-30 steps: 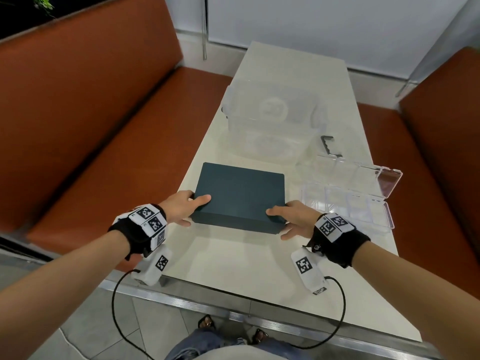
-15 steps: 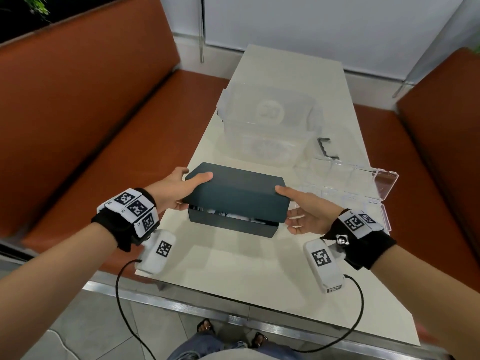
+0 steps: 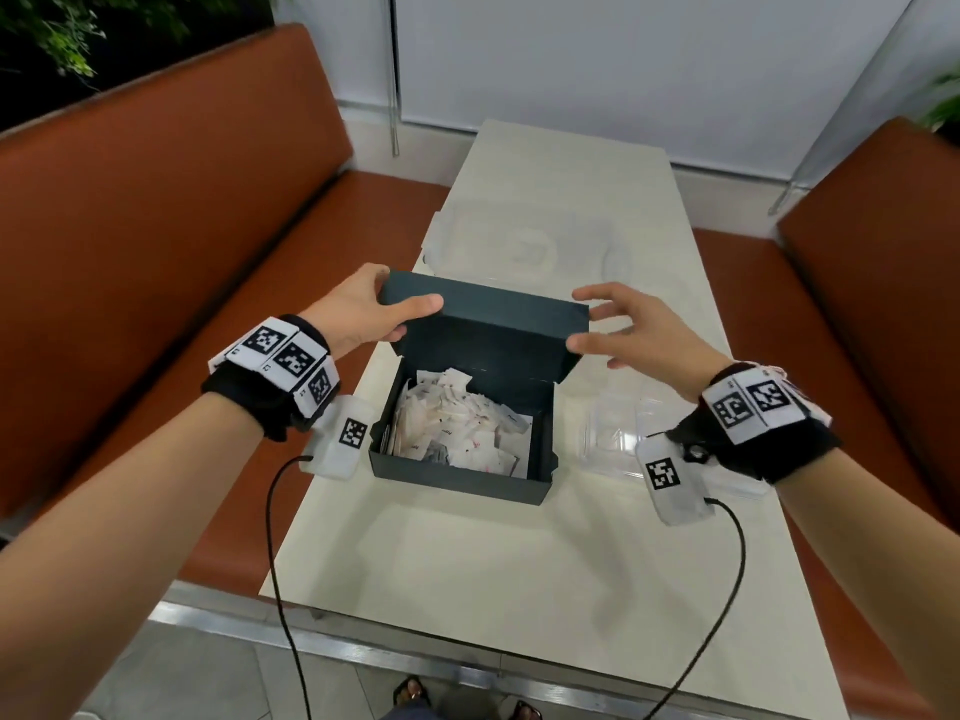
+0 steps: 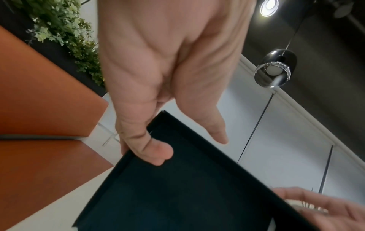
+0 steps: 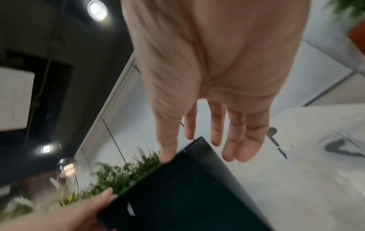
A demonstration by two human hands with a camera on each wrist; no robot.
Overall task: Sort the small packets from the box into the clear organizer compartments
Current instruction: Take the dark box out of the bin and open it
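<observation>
On my left an orange bench (image 3: 156,241) runs along the tabletop (image 3: 467,563). My left hand (image 3: 358,317) grips the lid (image 3: 483,324) at its left end, thumb on top and fingers curled under the rim, as the left wrist view shows plainly. The lid hangs tilted above the box (image 3: 462,459), which sits open on the tabletop with a loose heap of white packets (image 3: 457,423) inside. My right hand (image 3: 634,330) is at the lid's right end with fingers spread and nearly straight; the thumb touches the edge, and I judge this grip is releasing rather than grasping. The organizer (image 3: 618,428) lies just right of the box, mostly hidden behind my right wrist.

The step in hand, as I read it, is uncovering the box; no packet has reached a compartment that I can see. Next the lid needs setting down somewhere off the organizer, then one hand can pinch a single packet from the heap.

A clear tub (image 3: 519,246) beyond the lid is hard to make out against the pale tabletop. The packets' print is too small to read, so I cannot tell how they differ. How many compartments the organizer has is hidden.
</observation>
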